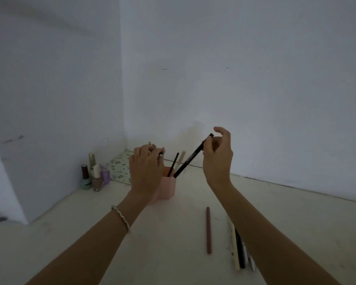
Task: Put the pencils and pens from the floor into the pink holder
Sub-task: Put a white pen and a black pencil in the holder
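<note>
From the head camera, the pink holder [169, 187] stands on the pale floor [173, 233] near the corner of the room. The right hand [218, 159] is raised just right of the holder, its fingers [207, 144] pinched on the upper part of a black pen [190, 156]; the pen slants down to the left with its lower tip at the holder's rim. 2 other sticks, a thin dark one [173, 164] and a pale one [180, 159], already lean in the holder. The left hand [145, 169] hangs over the holder's left side, hiding part of it, fingers curled around a small pale-tipped item; I cannot tell what it is. Nearer than the holder, a brown pencil [208, 230] lies on the floor, and right of it a bundle of pens [237, 249], partly under the right forearm. Left of the holder stand small bottles [95, 175].
</note>
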Demonstrator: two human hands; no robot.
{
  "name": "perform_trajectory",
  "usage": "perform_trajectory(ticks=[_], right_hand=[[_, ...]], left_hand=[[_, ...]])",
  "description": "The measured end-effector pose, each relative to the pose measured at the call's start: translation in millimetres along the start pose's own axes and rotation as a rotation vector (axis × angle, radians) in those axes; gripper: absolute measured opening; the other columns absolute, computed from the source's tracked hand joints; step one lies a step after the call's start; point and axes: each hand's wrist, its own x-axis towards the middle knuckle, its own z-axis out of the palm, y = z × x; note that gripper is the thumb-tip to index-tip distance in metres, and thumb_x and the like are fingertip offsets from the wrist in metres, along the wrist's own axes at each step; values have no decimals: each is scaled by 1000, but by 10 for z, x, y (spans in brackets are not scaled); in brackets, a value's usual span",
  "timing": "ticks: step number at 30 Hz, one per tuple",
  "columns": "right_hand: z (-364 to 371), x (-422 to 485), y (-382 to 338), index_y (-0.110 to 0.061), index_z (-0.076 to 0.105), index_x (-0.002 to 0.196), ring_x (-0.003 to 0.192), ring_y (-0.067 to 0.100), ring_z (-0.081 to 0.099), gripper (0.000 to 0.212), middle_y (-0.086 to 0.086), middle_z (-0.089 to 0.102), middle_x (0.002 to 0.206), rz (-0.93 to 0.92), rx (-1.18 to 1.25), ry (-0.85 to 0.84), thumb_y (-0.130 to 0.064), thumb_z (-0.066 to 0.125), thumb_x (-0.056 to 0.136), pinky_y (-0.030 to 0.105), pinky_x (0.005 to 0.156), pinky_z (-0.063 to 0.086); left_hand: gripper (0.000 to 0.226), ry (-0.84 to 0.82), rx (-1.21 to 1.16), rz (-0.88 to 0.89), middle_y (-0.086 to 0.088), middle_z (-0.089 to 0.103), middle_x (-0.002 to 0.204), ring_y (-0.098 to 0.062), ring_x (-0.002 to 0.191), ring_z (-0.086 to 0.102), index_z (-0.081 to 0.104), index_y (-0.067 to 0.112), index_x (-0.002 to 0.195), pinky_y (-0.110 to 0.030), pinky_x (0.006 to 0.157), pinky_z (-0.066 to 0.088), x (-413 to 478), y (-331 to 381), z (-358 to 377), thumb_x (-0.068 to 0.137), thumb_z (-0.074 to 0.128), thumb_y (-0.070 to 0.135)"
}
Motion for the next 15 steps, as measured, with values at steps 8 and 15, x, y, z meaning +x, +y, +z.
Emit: perform_trajectory(ticks=[8, 15], right_hand=[[327, -278, 274, -21, 48, 101, 70, 15, 57, 6, -1, 59, 80, -225, -324, -264, -16, 48, 98, 30, 62, 49], [39, -185, 398, -10, 60, 109, 89, 11, 54, 19, -4, 58, 100, -354, -445, -133, -7, 53, 92, 20, 80, 43]], left_hand=[[39, 72, -313, -80, -3, 65, 98, -22, 88, 56, 66, 12, 96, -34, 74, 44, 99, 74, -274, 78, 35, 27], [20, -24, -371, 21, 10, 51, 82, -10, 72, 48, 54, 18, 83, -12, 67, 38, -157, 479, -285, 73, 57, 1]])
